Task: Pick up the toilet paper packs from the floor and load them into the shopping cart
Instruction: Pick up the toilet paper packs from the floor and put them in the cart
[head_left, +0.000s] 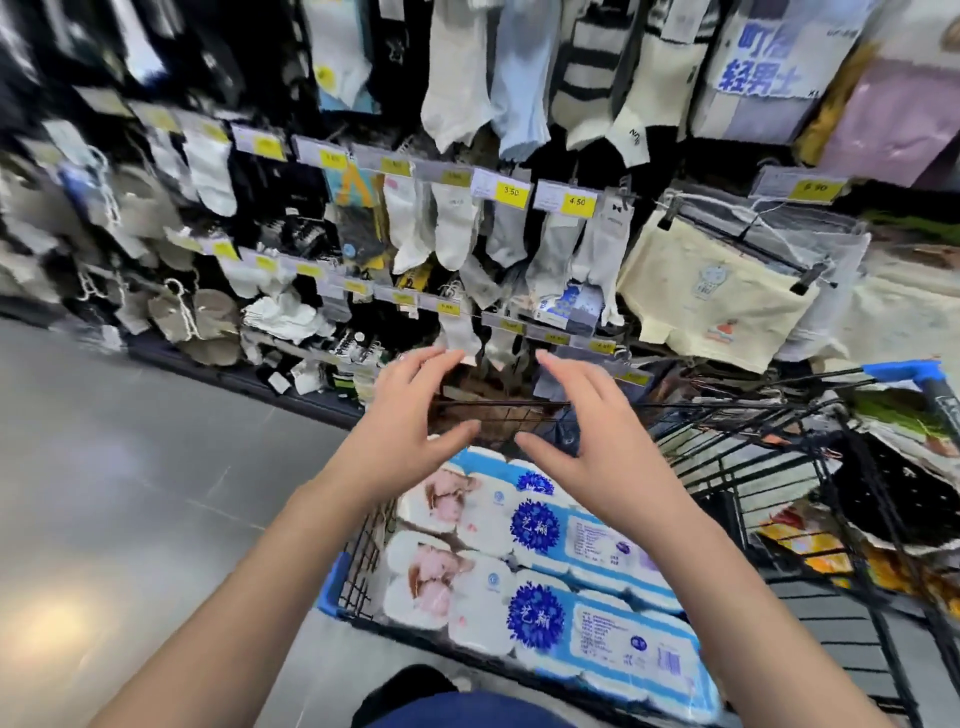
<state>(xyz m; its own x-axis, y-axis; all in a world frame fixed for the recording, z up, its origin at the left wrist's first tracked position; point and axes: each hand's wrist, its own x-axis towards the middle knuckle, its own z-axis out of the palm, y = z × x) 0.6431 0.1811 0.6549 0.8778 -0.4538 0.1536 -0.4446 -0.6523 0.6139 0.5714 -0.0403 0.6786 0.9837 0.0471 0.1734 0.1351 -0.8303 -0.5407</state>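
Head camera: my left hand (410, 415) and my right hand (587, 431) are both open, fingers spread, and these hands hold nothing. Just under them, two toilet paper packs (545, 618) lie side by side in the shopping cart (332, 587). Socks (452, 228) hang past my fingertips

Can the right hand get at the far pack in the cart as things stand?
Probably yes. The right hand is open and empty, over the far pack, which lies uncovered in the cart; only the left hand is near, off to the side.
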